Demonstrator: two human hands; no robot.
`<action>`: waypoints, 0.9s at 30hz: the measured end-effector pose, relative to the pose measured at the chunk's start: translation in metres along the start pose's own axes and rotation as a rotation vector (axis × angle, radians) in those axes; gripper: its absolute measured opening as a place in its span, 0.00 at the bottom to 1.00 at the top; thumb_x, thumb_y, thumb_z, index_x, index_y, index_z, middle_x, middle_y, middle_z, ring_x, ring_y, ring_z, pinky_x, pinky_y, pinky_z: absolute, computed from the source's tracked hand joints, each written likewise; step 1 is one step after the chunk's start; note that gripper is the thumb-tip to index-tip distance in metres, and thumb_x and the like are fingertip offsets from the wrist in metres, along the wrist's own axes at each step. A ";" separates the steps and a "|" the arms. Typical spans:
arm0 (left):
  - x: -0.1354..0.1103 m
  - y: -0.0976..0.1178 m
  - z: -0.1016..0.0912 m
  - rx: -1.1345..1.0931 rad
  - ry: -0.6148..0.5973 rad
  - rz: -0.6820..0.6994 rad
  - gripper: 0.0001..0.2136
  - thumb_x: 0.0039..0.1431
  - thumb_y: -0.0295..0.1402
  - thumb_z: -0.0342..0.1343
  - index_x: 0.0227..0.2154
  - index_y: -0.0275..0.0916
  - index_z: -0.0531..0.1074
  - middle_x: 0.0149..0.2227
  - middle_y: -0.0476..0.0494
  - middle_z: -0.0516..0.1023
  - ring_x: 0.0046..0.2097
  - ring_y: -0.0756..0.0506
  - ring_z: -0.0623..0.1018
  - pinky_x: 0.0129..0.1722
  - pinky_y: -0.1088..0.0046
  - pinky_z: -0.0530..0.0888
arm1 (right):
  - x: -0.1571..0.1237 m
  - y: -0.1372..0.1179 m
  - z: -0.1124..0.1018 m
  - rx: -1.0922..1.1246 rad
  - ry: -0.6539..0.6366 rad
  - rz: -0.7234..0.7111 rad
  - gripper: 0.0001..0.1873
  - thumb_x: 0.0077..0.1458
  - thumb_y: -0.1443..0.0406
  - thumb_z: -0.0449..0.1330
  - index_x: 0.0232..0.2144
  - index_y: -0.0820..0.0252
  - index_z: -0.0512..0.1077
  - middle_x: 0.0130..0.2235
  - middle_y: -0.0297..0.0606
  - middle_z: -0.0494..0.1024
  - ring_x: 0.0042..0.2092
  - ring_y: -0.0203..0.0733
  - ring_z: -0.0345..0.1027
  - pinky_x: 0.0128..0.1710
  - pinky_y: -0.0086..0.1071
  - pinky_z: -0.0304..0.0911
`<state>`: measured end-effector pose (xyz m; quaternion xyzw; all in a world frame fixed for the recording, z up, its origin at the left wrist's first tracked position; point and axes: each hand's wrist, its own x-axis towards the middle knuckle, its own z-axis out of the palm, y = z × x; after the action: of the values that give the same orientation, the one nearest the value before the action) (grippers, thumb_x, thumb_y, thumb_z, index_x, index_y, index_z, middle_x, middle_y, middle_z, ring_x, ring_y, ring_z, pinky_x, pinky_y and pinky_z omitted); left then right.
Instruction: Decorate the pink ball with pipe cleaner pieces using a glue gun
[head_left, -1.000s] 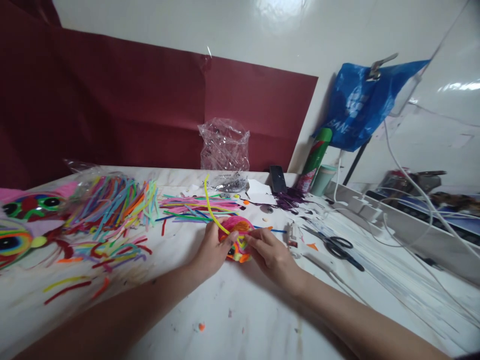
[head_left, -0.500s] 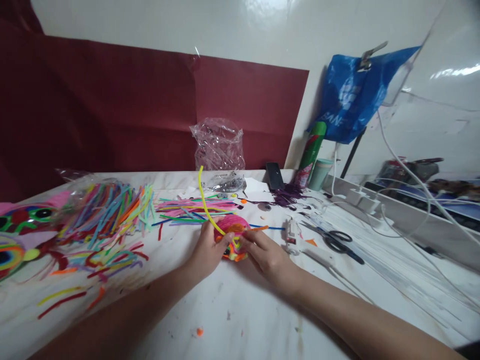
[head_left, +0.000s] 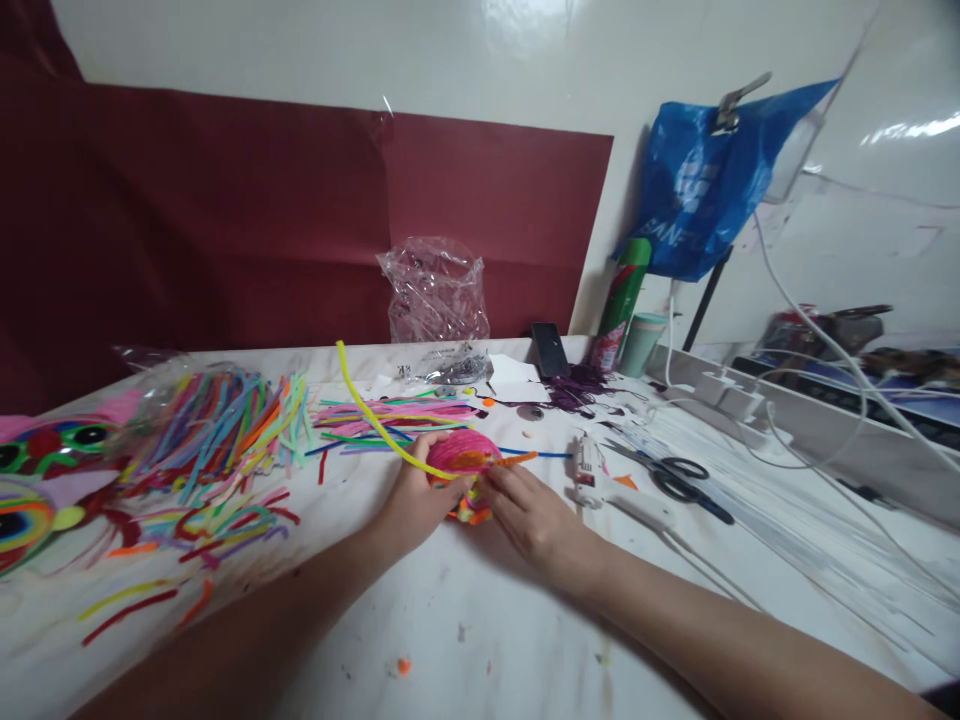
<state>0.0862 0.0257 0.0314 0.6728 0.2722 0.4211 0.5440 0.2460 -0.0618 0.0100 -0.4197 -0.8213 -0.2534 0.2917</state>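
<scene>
The pink fuzzy ball (head_left: pixel 463 452) was gripped mid-way across the desk (head_left: pixel 480 625) by the curled fingers of the left hand (head_left: pixel 415 503), and its lower edge was pinched by the right hand (head_left: pixel 534 518), with a yellow pipe cleaner (head_left: pixel 371 420) stuck out up-left. Coloured pipe cleaners (head_left: pixel 225 425) were spilled from a clear bag (head_left: pixel 161 372) further left; scissors (head_left: pixel 694 482) were parked well right.

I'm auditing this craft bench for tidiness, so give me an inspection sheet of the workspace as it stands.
Surface: white marbled table, speckled with small scraps.
Job's things: pink pipe-cleaner ball, with a yellow pipe cleaner sticking up-left from it.
Clutter: loose pipe-cleaner pile, scissors, glue gun, phone, clear plastic bag.
Hands: left hand grips the ball; right hand fingertips touch its right side.
Cables: white cables trail across the right side.
Surroundings: dark red paper on the wall, blue bag clipped up.
</scene>
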 end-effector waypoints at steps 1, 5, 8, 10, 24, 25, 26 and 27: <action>0.000 0.001 0.000 -0.031 -0.017 -0.015 0.22 0.43 0.30 0.65 0.43 0.41 0.65 0.40 0.45 0.75 0.43 0.43 0.75 0.42 0.67 0.72 | 0.001 -0.001 0.000 0.018 0.018 0.009 0.15 0.61 0.74 0.46 0.47 0.67 0.67 0.42 0.52 0.72 0.40 0.47 0.67 0.38 0.42 0.69; 0.003 -0.001 -0.002 -0.145 -0.069 -0.103 0.21 0.45 0.33 0.64 0.42 0.40 0.65 0.37 0.46 0.76 0.37 0.46 0.76 0.37 0.70 0.72 | 0.003 -0.004 -0.001 0.215 0.155 0.173 0.16 0.59 0.73 0.48 0.48 0.62 0.67 0.42 0.49 0.73 0.42 0.45 0.69 0.38 0.37 0.70; 0.007 -0.006 -0.007 -0.198 -0.035 -0.157 0.23 0.44 0.34 0.65 0.43 0.41 0.64 0.36 0.47 0.77 0.35 0.47 0.77 0.35 0.71 0.72 | 0.002 -0.004 -0.001 0.376 0.225 0.424 0.13 0.59 0.73 0.48 0.42 0.58 0.70 0.38 0.43 0.74 0.39 0.41 0.71 0.38 0.35 0.69; 0.011 -0.010 -0.010 -0.235 -0.004 -0.174 0.23 0.44 0.34 0.65 0.44 0.41 0.65 0.33 0.50 0.77 0.33 0.47 0.77 0.34 0.71 0.71 | 0.002 -0.002 0.001 0.458 0.217 0.620 0.10 0.58 0.70 0.49 0.36 0.58 0.70 0.34 0.40 0.75 0.36 0.40 0.71 0.36 0.35 0.68; 0.009 -0.010 -0.010 -0.291 -0.011 -0.257 0.25 0.43 0.36 0.64 0.46 0.41 0.66 0.37 0.46 0.79 0.42 0.43 0.78 0.44 0.67 0.71 | 0.014 0.006 -0.002 1.065 0.061 1.033 0.20 0.46 0.70 0.53 0.44 0.64 0.72 0.44 0.42 0.78 0.43 0.43 0.71 0.45 0.36 0.67; 0.007 -0.010 -0.008 -0.280 -0.004 -0.265 0.25 0.45 0.36 0.63 0.47 0.41 0.65 0.37 0.46 0.79 0.41 0.43 0.78 0.43 0.67 0.71 | 0.014 0.006 -0.004 1.104 0.063 1.032 0.20 0.46 0.70 0.53 0.43 0.63 0.72 0.43 0.41 0.78 0.44 0.44 0.71 0.45 0.37 0.67; 0.005 -0.010 -0.006 -0.266 0.006 -0.268 0.25 0.46 0.36 0.63 0.48 0.41 0.65 0.37 0.47 0.79 0.40 0.44 0.78 0.42 0.68 0.71 | 0.014 0.006 -0.005 1.132 0.069 1.029 0.20 0.45 0.71 0.53 0.44 0.63 0.72 0.43 0.40 0.79 0.44 0.44 0.72 0.46 0.37 0.67; 0.004 -0.010 -0.004 -0.250 0.016 -0.265 0.25 0.46 0.37 0.63 0.48 0.42 0.64 0.36 0.47 0.78 0.39 0.44 0.78 0.41 0.68 0.72 | 0.014 0.005 -0.005 1.148 0.079 1.023 0.21 0.45 0.71 0.54 0.44 0.63 0.72 0.43 0.39 0.79 0.45 0.45 0.72 0.46 0.38 0.67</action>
<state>0.0854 0.0332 0.0230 0.5548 0.3084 0.3815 0.6720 0.2452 -0.0550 0.0246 -0.5207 -0.5168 0.3644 0.5736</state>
